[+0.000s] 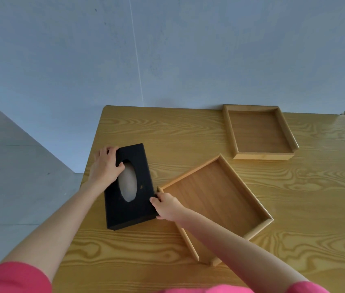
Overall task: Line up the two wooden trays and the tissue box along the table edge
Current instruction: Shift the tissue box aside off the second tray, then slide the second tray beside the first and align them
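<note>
The black rectangular tissue box [129, 187] lies on the left part of the yellow wood-grain desk [294, 197], a little turned, with a pale tissue visible in its oval opening. The left hand [106, 167] grips the far left edge of the box, the thumb at the rim of the opening. The right hand [166, 206] holds the near right corner of the box with closed fingers.

Just beside the box, the nearer shallow square wooden tray [216, 206] stands turned at an angle, and its corner almost touches the box. It holds nothing. The farther square wooden tray [259, 133] sits straight at the back edge of the desk, well apart from the box, and is also empty.

Both trays have low raised walls and a smooth brown floor. Behind the desk is a plain grey-blue wall [167, 49], and a pale grey floor [19, 166] shows at the left. Pink sleeves [13, 279] cover the upper arms.
</note>
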A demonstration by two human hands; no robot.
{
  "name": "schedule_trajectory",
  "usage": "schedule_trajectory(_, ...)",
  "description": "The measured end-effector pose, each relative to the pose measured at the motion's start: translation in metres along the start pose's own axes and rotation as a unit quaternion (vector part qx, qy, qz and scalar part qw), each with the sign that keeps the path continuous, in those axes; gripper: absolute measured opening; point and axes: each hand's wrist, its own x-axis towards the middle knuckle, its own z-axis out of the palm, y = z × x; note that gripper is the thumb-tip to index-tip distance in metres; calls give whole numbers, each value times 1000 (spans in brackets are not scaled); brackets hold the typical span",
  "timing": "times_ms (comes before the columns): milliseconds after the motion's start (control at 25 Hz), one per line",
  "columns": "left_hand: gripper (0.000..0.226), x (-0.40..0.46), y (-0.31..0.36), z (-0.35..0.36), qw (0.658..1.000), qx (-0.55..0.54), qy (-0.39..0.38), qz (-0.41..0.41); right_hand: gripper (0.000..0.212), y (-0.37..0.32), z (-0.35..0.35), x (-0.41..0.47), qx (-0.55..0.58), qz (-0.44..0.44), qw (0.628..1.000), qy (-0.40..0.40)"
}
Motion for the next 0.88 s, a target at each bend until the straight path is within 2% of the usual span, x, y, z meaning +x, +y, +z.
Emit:
schedule_trajectory(280, 56, -1, 6, 2, 1000, 17, -19, 1, 43, -2, -6, -10, -38, -14, 999, 1)
schedule_trajectory(440, 53, -4, 28, 4, 997, 36, -3, 61, 42, -1, -28, -30, -64, -65, 995, 31)
schedule_trajectory(520, 54, -9, 48, 7, 994, 31, -17, 107, 43, 8, -46, -36, -52, -80, 993, 72)
schedule_trajectory(640, 54, -20, 79, 16, 986, 6, -73, 153, 38, 34, -76, -43, -83, -81, 977, 177)
schedule_trajectory(720, 53, -26, 97, 27, 981, 1, -108, 163, 38, 58, -99, -47, -120, -61, 961, 241)
schedule_trajectory(880, 52, -33, 117, 51, 975, 21, -159, 151, 41, 105, -137, -49, -197, 9, 927, 319)
